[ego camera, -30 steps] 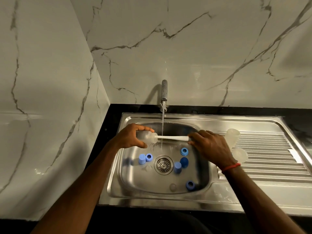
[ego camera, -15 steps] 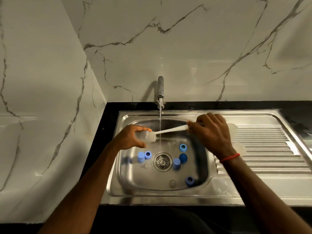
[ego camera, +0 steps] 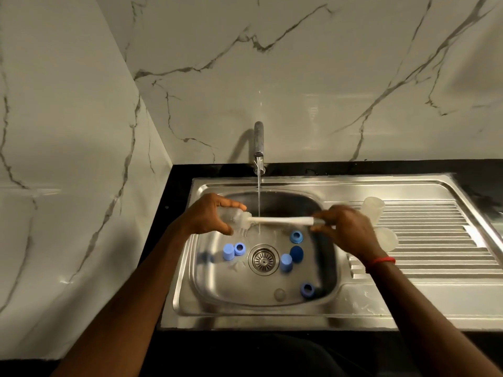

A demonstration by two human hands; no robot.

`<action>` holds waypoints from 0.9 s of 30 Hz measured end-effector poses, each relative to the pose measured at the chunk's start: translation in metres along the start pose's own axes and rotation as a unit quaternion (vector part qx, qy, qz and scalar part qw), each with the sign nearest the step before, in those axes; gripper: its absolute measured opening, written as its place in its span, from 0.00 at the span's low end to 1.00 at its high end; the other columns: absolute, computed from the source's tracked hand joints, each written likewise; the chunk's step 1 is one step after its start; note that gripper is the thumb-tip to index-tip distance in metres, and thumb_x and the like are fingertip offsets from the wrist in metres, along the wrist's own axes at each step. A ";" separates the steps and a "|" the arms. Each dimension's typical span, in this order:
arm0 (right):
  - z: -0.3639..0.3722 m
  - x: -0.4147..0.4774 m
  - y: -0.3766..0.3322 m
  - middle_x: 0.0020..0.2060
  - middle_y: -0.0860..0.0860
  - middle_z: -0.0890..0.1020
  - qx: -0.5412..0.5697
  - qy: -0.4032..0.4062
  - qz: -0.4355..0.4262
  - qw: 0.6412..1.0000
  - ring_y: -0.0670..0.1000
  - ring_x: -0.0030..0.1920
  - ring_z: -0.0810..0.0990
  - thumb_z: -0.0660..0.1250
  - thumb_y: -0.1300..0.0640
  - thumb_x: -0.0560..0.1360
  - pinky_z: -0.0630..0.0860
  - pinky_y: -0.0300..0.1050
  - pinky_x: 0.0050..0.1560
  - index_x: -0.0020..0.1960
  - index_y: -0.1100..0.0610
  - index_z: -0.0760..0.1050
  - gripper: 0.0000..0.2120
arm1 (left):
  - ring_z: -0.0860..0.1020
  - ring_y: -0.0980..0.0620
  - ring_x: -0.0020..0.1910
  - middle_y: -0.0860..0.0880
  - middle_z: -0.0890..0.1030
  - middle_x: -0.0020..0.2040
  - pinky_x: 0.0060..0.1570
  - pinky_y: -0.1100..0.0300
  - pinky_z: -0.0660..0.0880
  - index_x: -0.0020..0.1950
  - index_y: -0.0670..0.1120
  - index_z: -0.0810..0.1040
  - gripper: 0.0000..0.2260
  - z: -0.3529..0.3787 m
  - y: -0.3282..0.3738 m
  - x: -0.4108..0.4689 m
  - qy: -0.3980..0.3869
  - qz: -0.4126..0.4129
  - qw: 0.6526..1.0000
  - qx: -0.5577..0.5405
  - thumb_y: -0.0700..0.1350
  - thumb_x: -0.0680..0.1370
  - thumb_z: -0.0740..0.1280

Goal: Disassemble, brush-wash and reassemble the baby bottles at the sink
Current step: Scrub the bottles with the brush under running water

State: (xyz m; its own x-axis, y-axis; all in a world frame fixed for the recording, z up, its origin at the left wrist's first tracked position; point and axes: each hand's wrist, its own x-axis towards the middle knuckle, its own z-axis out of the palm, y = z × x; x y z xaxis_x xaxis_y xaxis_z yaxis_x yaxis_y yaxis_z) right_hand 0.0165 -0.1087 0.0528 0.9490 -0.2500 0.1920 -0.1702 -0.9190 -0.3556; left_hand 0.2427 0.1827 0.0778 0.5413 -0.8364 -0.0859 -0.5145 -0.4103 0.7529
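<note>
A steel sink (ego camera: 245,317) is seen from above, with water running from the tap (ego camera: 258,142). A clear bottle (ego camera: 231,216) is gripped on its side by the left hand (ego camera: 206,216), fingers curled round it, just left of the stream. A white brush (ego camera: 285,220) is pinched at its handle end by the right hand (ego camera: 345,229), its head pushed into the bottle's mouth. Disassembly looks done: blue caps and rings (ego camera: 296,236) are scattered round the drain, with a clear teat (ego camera: 279,294) near the front. Two other bottles (ego camera: 373,206) are laid on the draining board (ego camera: 435,240), likely washed already. The small parts and all reassembly appear to be left
</note>
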 end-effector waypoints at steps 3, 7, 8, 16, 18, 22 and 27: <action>-0.006 0.002 -0.004 0.43 0.54 0.80 -0.154 0.232 -0.111 0.954 0.55 0.43 0.76 0.72 0.48 0.76 0.69 0.49 0.42 0.56 0.51 0.83 0.11 | 0.80 0.63 0.58 0.57 0.84 0.57 0.59 0.70 0.74 0.62 0.50 0.84 0.29 0.014 0.000 0.001 -0.006 0.001 1.000 -0.016 0.37 0.62 0.82; -0.002 -0.005 -0.022 0.40 0.52 0.82 -0.159 0.094 -0.153 0.971 0.51 0.36 0.80 0.57 0.39 0.81 0.76 0.45 0.34 0.56 0.52 0.81 0.21 | 0.78 0.69 0.56 0.55 0.83 0.58 0.56 0.75 0.71 0.60 0.47 0.84 0.30 0.015 -0.002 0.002 0.047 0.042 0.998 0.029 0.33 0.60 0.81; 0.000 -0.009 -0.031 0.37 0.50 0.82 -0.116 0.015 -0.098 0.988 0.49 0.34 0.80 0.53 0.37 0.82 0.77 0.43 0.32 0.53 0.51 0.80 0.23 | 0.77 0.70 0.55 0.55 0.83 0.57 0.55 0.76 0.70 0.60 0.47 0.84 0.30 0.012 -0.004 0.001 0.062 0.060 0.995 0.051 0.33 0.59 0.81; -0.014 -0.011 -0.038 0.27 0.49 0.77 0.205 -0.207 0.104 0.951 0.43 0.25 0.74 0.61 0.39 0.79 0.72 0.33 0.30 0.40 0.51 0.80 0.19 | 0.80 0.62 0.55 0.58 0.83 0.56 0.57 0.64 0.77 0.59 0.55 0.82 0.29 0.009 -0.023 -0.006 0.121 0.034 0.991 0.052 0.39 0.61 0.83; -0.015 -0.012 -0.021 0.31 0.48 0.81 0.137 -0.155 0.085 0.975 0.45 0.32 0.80 0.59 0.31 0.73 0.79 0.39 0.38 0.42 0.49 0.81 0.24 | 0.80 0.60 0.56 0.58 0.83 0.57 0.58 0.62 0.77 0.59 0.56 0.81 0.28 0.014 -0.029 -0.008 0.132 0.014 0.990 0.038 0.43 0.62 0.84; -0.020 -0.020 -0.007 0.35 0.45 0.82 -0.062 0.004 -0.001 0.998 0.46 0.35 0.80 0.55 0.32 0.79 0.77 0.43 0.36 0.50 0.46 0.82 0.23 | 0.78 0.68 0.52 0.62 0.81 0.53 0.53 0.71 0.72 0.57 0.58 0.79 0.28 0.032 -0.025 0.000 0.135 -0.017 0.991 0.022 0.42 0.62 0.83; -0.028 -0.030 0.009 0.39 0.48 0.81 -0.139 0.178 -0.016 0.974 0.53 0.40 0.78 0.71 0.42 0.75 0.71 0.45 0.37 0.53 0.48 0.84 0.12 | 0.79 0.55 0.51 0.56 0.81 0.53 0.47 0.67 0.74 0.57 0.55 0.77 0.27 0.044 -0.041 0.013 0.167 -0.099 0.981 -0.024 0.43 0.63 0.83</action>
State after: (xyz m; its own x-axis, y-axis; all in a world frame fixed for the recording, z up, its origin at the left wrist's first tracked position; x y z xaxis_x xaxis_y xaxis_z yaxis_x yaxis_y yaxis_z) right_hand -0.0211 -0.1177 0.0700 0.8114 -0.2645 0.5212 -0.2549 -0.9626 -0.0916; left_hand 0.2415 0.1724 0.0172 0.8190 -0.5734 -0.0218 -0.3495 -0.5286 0.7736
